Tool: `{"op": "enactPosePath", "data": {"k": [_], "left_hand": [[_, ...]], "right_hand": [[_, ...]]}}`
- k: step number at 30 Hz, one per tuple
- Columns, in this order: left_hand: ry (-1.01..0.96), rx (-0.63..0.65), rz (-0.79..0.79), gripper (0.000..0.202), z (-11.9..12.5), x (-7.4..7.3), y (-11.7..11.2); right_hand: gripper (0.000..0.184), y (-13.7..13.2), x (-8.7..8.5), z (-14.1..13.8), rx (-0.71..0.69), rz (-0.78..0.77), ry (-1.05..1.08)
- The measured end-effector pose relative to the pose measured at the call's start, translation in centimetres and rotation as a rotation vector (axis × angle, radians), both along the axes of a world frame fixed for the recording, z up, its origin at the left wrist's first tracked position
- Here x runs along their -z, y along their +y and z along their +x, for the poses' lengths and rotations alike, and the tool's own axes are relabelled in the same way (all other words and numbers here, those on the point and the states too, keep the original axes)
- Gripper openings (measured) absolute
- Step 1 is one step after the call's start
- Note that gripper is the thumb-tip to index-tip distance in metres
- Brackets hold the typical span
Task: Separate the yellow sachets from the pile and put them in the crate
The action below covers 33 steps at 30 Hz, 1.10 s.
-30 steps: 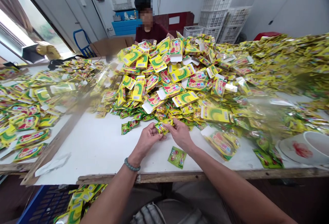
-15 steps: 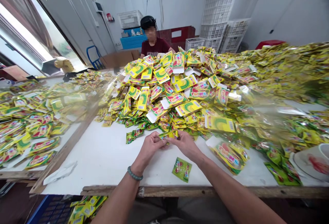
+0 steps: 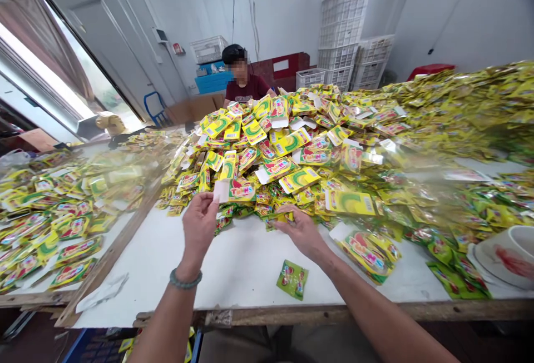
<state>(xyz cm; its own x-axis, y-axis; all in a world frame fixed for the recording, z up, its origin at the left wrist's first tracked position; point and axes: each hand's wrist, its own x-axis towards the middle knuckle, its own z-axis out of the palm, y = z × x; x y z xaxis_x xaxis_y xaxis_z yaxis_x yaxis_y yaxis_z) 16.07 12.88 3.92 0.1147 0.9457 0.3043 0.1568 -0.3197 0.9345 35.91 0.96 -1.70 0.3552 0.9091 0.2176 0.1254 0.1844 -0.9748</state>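
Pinching a flat carton [image 3: 236,189] by its white flap, the left hand [image 3: 200,224] is holding it at the near edge of the pile [image 3: 317,146]. Further right, the right hand [image 3: 298,230] is gripping small sachets [image 3: 278,218], also at the pile's near edge. One loose sachet [image 3: 292,278] is lying just in front of the pile; a person [image 3: 244,84] is sitting behind it.

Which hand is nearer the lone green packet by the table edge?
Right. The right hand, holding sachets, lies just beyond the packet; the left hand, farther left, pinches a carton.
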Motion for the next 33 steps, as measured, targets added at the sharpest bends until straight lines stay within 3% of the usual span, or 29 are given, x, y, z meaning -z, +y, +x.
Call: {"op": "enactPosePath", "data": {"k": [3,6,8,11,14,16,19,24,30,33], "left_hand": [[0.150,0.126,0.050,0.025,-2.4,-1.9,-0.4],[0.181,0.352,-0.141,0.027,-2.4,-1.8,-0.5],[0.094,0.426,-0.292,0.029,-1.2,-0.5,-0.8],[-0.113,0.399,-0.404,0.036,1.2,2.4,-1.7],[-0.238,0.421,-0.541,0.051,2.9,4.9,-2.9],[-0.261,0.390,-0.611,0.058,3.3,5.8,-3.4],[-0.226,0.350,-0.601,0.057,3.0,6.2,-3.4],[-0.024,0.636,-0.552,0.042,2.5,6.0,-3.7],[0.038,0.717,-0.502,0.037,2.5,6.1,-4.2],[0.085,0.774,-0.470,0.036,2.4,6.1,-4.1]], "right_hand": [[0.018,-0.2,-1.0,0.6,-0.057,0.073,0.011],[0.020,-0.3,-1.5,0.3,-0.228,-0.008,0.080],[0.025,-0.3,-1.2,-0.3,-0.332,-0.089,0.189],[0.034,-0.2,-0.3,-1.2,-0.345,-0.155,0.362],[0.038,0.0,0.3,-1.6,-0.308,-0.173,0.379],[0.041,0.1,0.4,-1.6,-0.307,-0.213,0.329],[0.045,0.5,0.3,-1.1,-0.198,-0.196,0.292],[0.035,1.2,0.3,0.2,0.024,-0.031,0.258],[0.026,1.0,0.3,1.5,-0.076,-0.170,-0.191],[0.028,0.7,0.0,1.4,-0.116,-0.213,-0.313]]}}
